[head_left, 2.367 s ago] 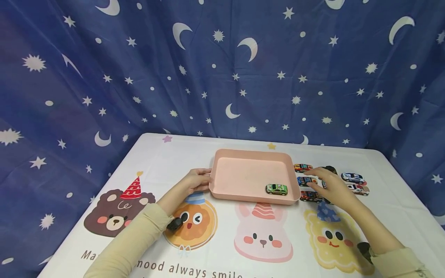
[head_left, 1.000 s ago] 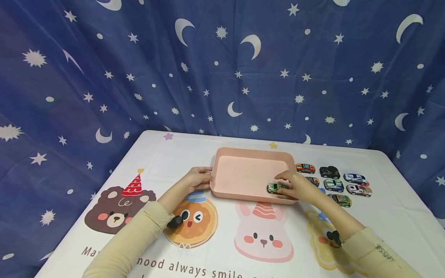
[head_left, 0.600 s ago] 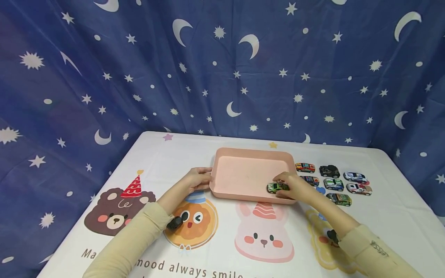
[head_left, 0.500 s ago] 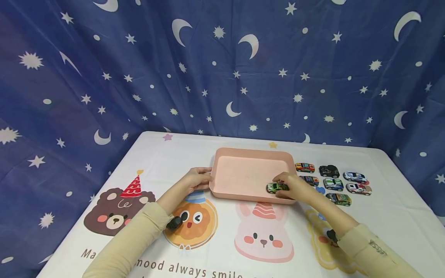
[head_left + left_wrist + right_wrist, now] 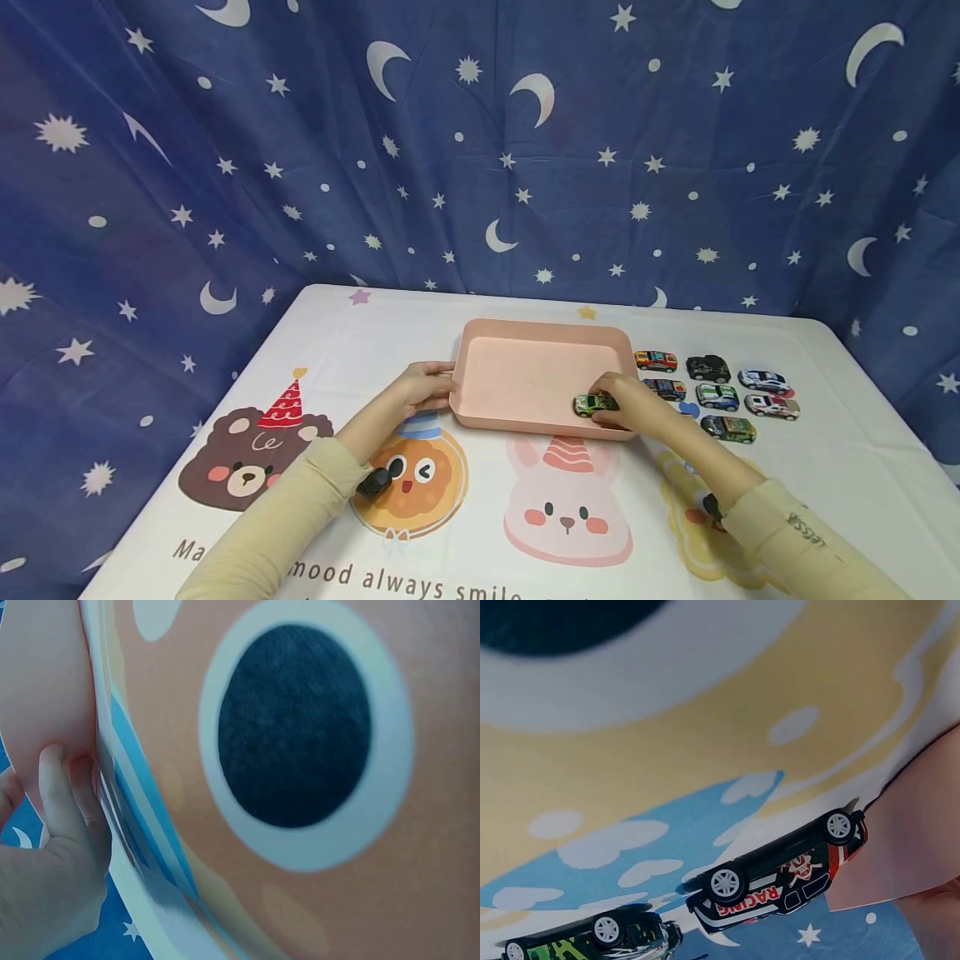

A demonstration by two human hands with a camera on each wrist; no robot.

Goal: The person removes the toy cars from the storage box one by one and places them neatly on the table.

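Observation:
My left hand (image 5: 422, 388) rests at the left end of a pink tray (image 5: 543, 332). In the left wrist view its extended fingertips touch the tray's outer wall (image 5: 49, 675). Inside the tray, at the front right corner, sits a green toy car (image 5: 587, 406). My right hand (image 5: 628, 402) reaches over the tray's right wall and pinches this car between thumb and fingers. The right wrist view shows only part of that hand (image 5: 939, 924), beyond the tray; the green car is hidden there.
Several toy cars stand right of the tray, among them a red one (image 5: 656, 361), a black one (image 5: 708, 368) and a dark green one (image 5: 729, 429). A black RACING car (image 5: 780, 877) stands close beside the tray. A starry blue curtain (image 5: 450, 167) hangs behind the table.
My right hand has moved left from over the loose cars into the tray and taken hold of the green toy car. The left hand has stayed at the tray's left end.

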